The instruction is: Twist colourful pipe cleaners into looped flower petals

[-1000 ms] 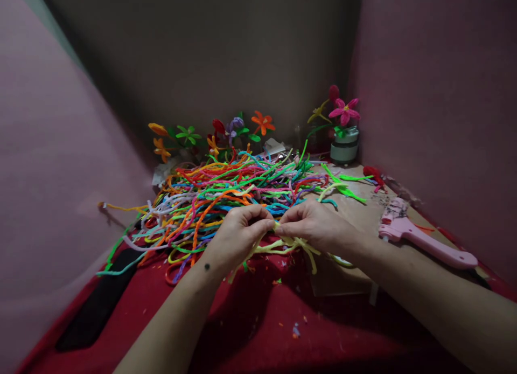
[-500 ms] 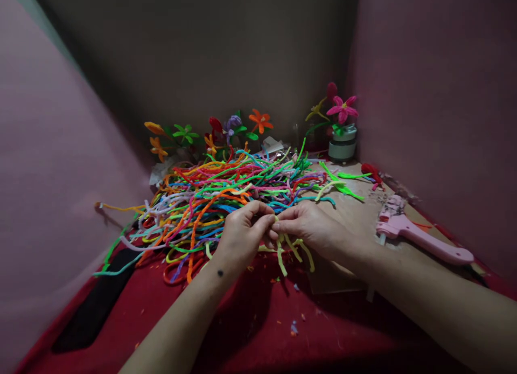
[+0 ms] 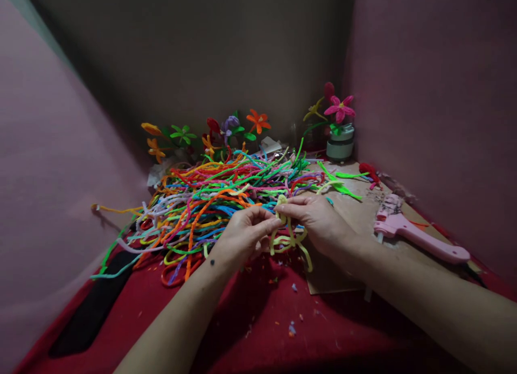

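Note:
Pale yellow pipe cleaners (image 3: 291, 239), bent and joined at the top, hang in a small bunch between my two hands. My right hand (image 3: 325, 217) pinches the upper part between thumb and fingers. From the other side, my left hand (image 3: 250, 231) is closed with thumb and fingertips on the same bunch. Several loose ends dangle below the fingers. Right behind my hands lies a big tangled pile of colourful pipe cleaners (image 3: 218, 193). Part of the left fingers' grip is hidden.
A pink glue gun (image 3: 420, 236) rests on a brown cardboard sheet (image 3: 351, 212) to the right. Pipe-cleaner flowers (image 3: 258, 120) stand at the back, a pink one (image 3: 340, 109) above a grey-green jar (image 3: 340, 143). A black strip (image 3: 92, 309) lies left on the red cloth (image 3: 250, 336).
The yellow bunch has been raised and turned, so its top shows above my right fingers. My left hand has dropped slightly lower along it.

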`<state>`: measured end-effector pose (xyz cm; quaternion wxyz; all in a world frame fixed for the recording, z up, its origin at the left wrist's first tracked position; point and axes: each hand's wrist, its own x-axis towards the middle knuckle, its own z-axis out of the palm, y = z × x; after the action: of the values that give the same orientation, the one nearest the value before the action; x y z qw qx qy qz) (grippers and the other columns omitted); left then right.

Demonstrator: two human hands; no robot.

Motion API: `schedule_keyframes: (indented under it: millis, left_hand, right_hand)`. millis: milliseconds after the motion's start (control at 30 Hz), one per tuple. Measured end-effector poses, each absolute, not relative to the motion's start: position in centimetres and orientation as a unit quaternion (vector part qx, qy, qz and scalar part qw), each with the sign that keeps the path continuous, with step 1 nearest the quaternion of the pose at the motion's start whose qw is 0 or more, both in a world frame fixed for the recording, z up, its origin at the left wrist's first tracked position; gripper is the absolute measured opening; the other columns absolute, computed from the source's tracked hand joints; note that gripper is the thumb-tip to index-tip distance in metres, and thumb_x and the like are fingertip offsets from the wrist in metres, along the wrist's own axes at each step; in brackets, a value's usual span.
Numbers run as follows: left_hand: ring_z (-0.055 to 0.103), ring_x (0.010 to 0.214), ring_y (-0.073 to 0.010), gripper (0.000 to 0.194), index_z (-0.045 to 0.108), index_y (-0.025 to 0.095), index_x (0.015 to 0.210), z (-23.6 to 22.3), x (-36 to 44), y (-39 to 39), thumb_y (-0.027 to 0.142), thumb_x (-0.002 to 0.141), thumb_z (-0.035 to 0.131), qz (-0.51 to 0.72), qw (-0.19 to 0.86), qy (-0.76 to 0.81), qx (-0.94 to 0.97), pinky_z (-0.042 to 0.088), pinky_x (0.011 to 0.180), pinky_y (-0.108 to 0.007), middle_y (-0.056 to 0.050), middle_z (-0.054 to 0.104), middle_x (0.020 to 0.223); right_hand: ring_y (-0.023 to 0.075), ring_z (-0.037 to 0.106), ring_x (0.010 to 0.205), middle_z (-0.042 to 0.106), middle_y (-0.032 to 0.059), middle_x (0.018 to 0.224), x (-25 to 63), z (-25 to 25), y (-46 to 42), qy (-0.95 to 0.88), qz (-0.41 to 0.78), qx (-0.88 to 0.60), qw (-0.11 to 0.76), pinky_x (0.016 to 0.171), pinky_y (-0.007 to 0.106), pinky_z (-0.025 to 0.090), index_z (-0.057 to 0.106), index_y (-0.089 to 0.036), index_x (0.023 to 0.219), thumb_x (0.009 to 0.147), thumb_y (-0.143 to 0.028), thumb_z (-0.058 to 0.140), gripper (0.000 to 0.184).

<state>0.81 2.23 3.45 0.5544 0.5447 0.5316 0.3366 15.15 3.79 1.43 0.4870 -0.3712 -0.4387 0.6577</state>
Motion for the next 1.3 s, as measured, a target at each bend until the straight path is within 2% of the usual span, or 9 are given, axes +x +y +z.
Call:
schedule_keyframes:
  millis: [67, 200, 333, 567, 833, 967, 1133, 1300]
  left_hand:
    - [0.034, 0.028, -0.0042, 0.023, 0.053, 0.015, 0.072, 3.2, 0.8, 2.2, 0.033, 0.068, 0.066, 0.312, 0.571, 0.526, 0.548, 0.024, 0.029, -0.014, 0.006, 0.049, 0.039]
    - [0.035, 0.028, -0.0046, 0.022, 0.053, 0.015, 0.069, 2.7, 0.8, 2.3, 0.032, 0.068, 0.066, 0.306, 0.608, 0.507, 0.528, 0.025, 0.029, -0.015, 0.004, 0.052, 0.041]
    - [0.035, 0.03, -0.0042, 0.019, 0.057, 0.014, 0.068, 2.4, 0.9, 2.3, 0.032, 0.069, 0.064, 0.307, 0.612, 0.497, 0.533, 0.023, 0.03, -0.015, 0.004, 0.05, 0.041]
    - [0.037, 0.033, -0.0041, 0.019, 0.059, 0.014, 0.066, 1.8, 0.8, 2.4, 0.032, 0.07, 0.064, 0.326, 0.605, 0.495, 0.532, 0.024, 0.033, -0.016, 0.004, 0.051, 0.045]
    - [0.036, 0.034, -0.0046, 0.027, 0.054, 0.015, 0.067, 2.0, 1.2, 1.9, 0.04, 0.076, 0.058, 0.349, 0.589, 0.487, 0.542, 0.024, 0.034, -0.016, 0.005, 0.048, 0.044]
    - [0.033, 0.032, -0.0036, 0.027, 0.053, 0.015, 0.063, 2.3, 1.4, 1.9, 0.039, 0.072, 0.062, 0.365, 0.572, 0.504, 0.535, 0.021, 0.033, -0.016, 0.006, 0.045, 0.043]
    - [0.035, 0.033, -0.0034, 0.028, 0.053, 0.014, 0.062, 2.5, 1.2, 2.1, 0.038, 0.07, 0.064, 0.362, 0.57, 0.503, 0.539, 0.024, 0.034, -0.016, 0.006, 0.045, 0.045]
    - [0.036, 0.034, -0.0034, 0.024, 0.053, 0.015, 0.07, 2.5, 0.7, 2.1, 0.037, 0.076, 0.058, 0.332, 0.584, 0.498, 0.548, 0.023, 0.034, -0.014, 0.005, 0.049, 0.049]
  right_hand:
    - [0.0069, 0.046, 0.042, 0.055, -0.004, 0.049, 15.2, 1.5, 3.9, -0.424, 0.666, -0.357, 0.498, 0.042, 0.02, 0.034, 0.059, -0.014, 0.058, 0.061, -0.022, 0.065, 0.01]
    - [0.0055, 0.041, 0.039, 0.05, -0.0052, 0.045, 15.1, 1.2, 4.1, -0.387, 0.703, -0.336, 0.493, 0.039, 0.02, 0.03, 0.056, -0.014, 0.052, 0.061, -0.02, 0.065, 0.014]
    - [0.005, 0.04, 0.038, 0.048, -0.0051, 0.044, 14.9, 0.9, 4.3, -0.35, 0.72, -0.31, 0.513, 0.039, 0.02, 0.03, 0.052, -0.014, 0.048, 0.058, -0.016, 0.065, 0.016]
    - [0.0086, 0.046, 0.041, 0.05, -0.0036, 0.047, 14.7, 1.0, 4.0, -0.308, 0.745, -0.331, 0.491, 0.043, 0.024, 0.037, 0.053, -0.014, 0.052, 0.055, -0.019, 0.065, 0.013]
    - [0.0064, 0.044, 0.042, 0.051, -0.0031, 0.047, 14.8, 0.5, 4.5, -0.329, 0.737, -0.295, 0.512, 0.043, 0.021, 0.034, 0.055, -0.013, 0.052, 0.058, -0.018, 0.068, 0.015]
    - [0.0077, 0.049, 0.048, 0.055, -0.0021, 0.054, 14.9, 0.5, 4.3, -0.328, 0.76, -0.271, 0.491, 0.048, 0.022, 0.039, 0.059, -0.013, 0.058, 0.058, -0.019, 0.07, 0.013]
    - [0.0096, 0.053, 0.052, 0.057, -0.0018, 0.058, 14.9, 0.6, 4.2, -0.323, 0.774, -0.263, 0.477, 0.053, 0.024, 0.042, 0.061, -0.013, 0.064, 0.056, -0.022, 0.074, 0.018]
    - [0.0086, 0.049, 0.045, 0.054, -0.0025, 0.053, 15.1, 0.6, 4.6, -0.318, 0.755, -0.295, 0.491, 0.047, 0.024, 0.04, 0.057, -0.012, 0.059, 0.061, -0.019, 0.069, 0.014]
